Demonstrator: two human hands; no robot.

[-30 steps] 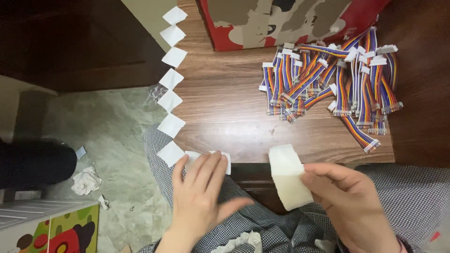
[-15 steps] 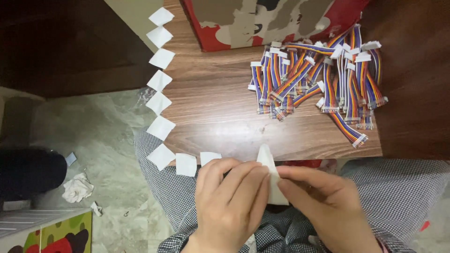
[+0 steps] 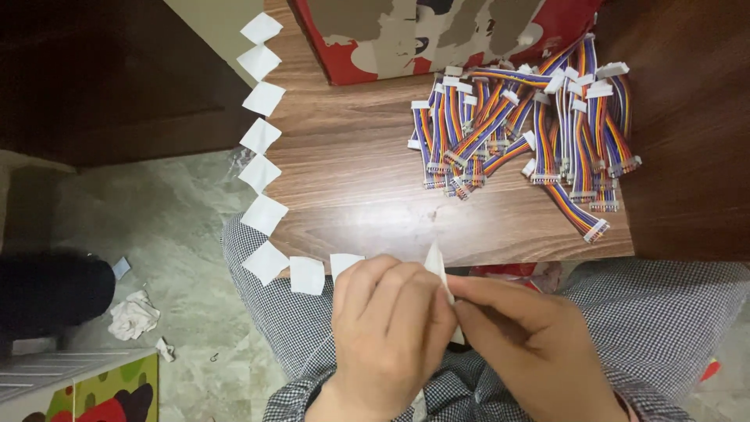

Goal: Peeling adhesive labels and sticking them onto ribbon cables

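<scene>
My left hand (image 3: 391, 328) and my right hand (image 3: 531, 344) meet above my lap, both pinching a thin white paper strip (image 3: 435, 264) that stands on edge between the fingertips. Just beyond them lies the front edge of a wooden table (image 3: 359, 187). A row of white square paper pieces (image 3: 262, 176) hangs along the table's left edge and turns along the front edge to my left hand. A heap of rainbow ribbon cables with white connectors (image 3: 531, 133) lies on the table at the right.
A red and beige box (image 3: 437, 31) stands at the table's far side. My checked trousers (image 3: 672, 312) fill the bottom. On the marbled floor at left lie crumpled paper scraps (image 3: 134, 316), a dark object (image 3: 47, 293) and a colourful box corner (image 3: 86, 387).
A second ago my right hand held a broad white paper sheet while the left was open near the table edge. Both hands have come together and the paper now shows edge-on.
</scene>
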